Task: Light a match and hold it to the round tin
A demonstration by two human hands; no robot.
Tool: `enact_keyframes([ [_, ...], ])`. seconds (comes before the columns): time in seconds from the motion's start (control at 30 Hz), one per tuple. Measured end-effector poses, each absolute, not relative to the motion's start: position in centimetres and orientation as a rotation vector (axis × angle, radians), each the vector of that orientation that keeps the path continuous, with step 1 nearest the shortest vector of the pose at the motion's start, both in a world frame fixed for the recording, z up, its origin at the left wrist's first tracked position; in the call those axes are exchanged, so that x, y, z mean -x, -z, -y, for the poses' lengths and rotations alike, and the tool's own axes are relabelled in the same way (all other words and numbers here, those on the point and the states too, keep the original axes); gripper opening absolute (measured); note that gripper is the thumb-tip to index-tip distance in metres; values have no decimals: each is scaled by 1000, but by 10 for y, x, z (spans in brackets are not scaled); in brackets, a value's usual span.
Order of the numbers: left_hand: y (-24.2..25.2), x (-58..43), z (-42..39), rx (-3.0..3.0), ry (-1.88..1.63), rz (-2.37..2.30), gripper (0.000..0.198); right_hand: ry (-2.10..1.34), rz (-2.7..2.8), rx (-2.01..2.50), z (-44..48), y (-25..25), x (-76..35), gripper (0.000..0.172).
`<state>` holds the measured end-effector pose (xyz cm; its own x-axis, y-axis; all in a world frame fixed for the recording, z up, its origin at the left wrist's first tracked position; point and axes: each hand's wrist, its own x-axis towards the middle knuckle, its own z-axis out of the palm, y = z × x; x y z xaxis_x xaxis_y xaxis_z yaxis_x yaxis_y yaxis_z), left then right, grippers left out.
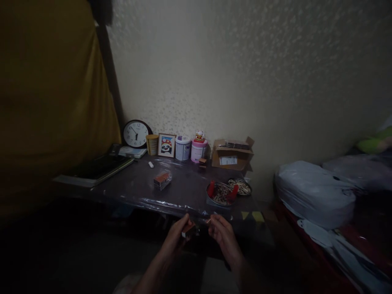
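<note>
In front of the table's near edge, my left hand (pixel 177 233) is closed around a small matchbox (pixel 188 230) with a brownish top and a pale end. My right hand (pixel 223 234) is level with it on the right, thumb and fingers pinched together. A tiny orange-brown bit (pixel 208 221) shows at its fingertips, too small and dim to name. Beyond the hands, a plastic-wrapped pack of small boxes (pixel 162 180) lies on the table (pixel 186 190). To the right is a round tin (pixel 218 203) holding dark and pale bits and two red pieces.
Behind the tin sits a round lid with pale sticks (pixel 240 187). Along the wall stand a clock (pixel 135 134), a yellow cup (pixel 152 145), a framed panda picture (pixel 166 145), a white tub (pixel 183 149), a pink tub (pixel 198 152) and a cardboard box (pixel 229 157). White bags (pixel 315 192) are at right.
</note>
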<state>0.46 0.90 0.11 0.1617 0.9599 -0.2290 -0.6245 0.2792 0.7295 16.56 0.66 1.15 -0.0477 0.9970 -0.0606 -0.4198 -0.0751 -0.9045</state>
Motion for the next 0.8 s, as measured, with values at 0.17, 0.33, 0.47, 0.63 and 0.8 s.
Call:
enact_keyframes([
  [0.17,2,-2,-10,-452,-1220,-692,25,-1431,804,909,-11,-10,-167,20],
  [0.33,5,3,-8,-547,-1199,-554,23,-1337,798,920,-12,-10,-170,19],
  [0.47,9,3,-10,-566,-1179,-531,22,-1203,859,947,-12,-13,-170,20],
  [0.63,14,1,-15,-571,-1194,-530,15,-886,1097,1052,-12,-13,-167,17],
  [0.8,16,-3,-14,-581,-1213,-546,13,-593,1384,1082,-9,-2,-163,11],
])
